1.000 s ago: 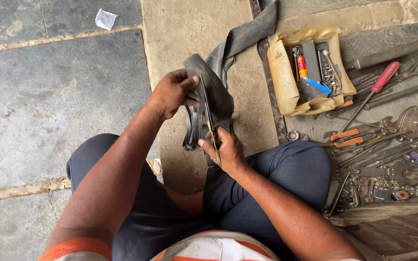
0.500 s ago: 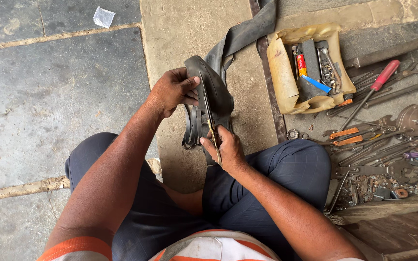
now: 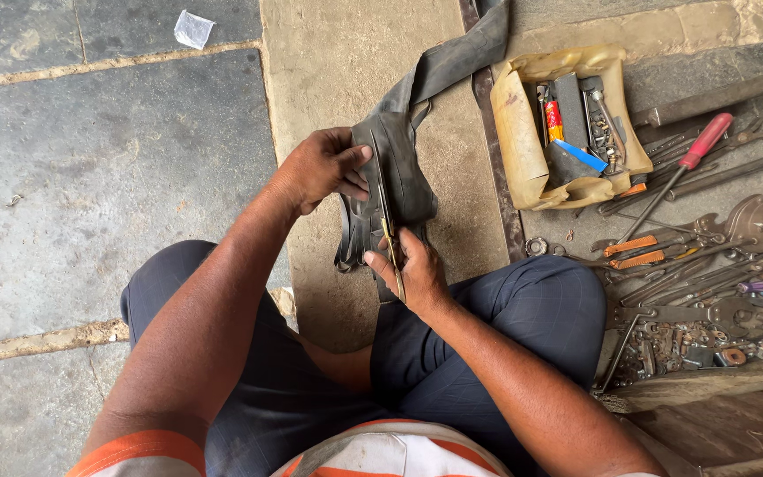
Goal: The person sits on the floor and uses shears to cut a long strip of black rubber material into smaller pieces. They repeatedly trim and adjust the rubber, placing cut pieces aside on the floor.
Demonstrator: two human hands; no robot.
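While left hand (image 3: 324, 168) pinches folded rubber tube (image 3: 399, 168) and right hand (image 3: 412, 269) grips scissors (image 3: 389, 231), blade sits near thumb; slack rubber could slip, nicking skin.

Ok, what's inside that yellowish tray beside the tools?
The yellowish tray holds a red-and-yellow tube, a blue flat piece, a dark block and small metal parts. Anything beneath them is covered.

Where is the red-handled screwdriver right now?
In the head view, the red-handled screwdriver lies on the ground at right, just right of the yellowish tool tray, among the scattered wrenches.
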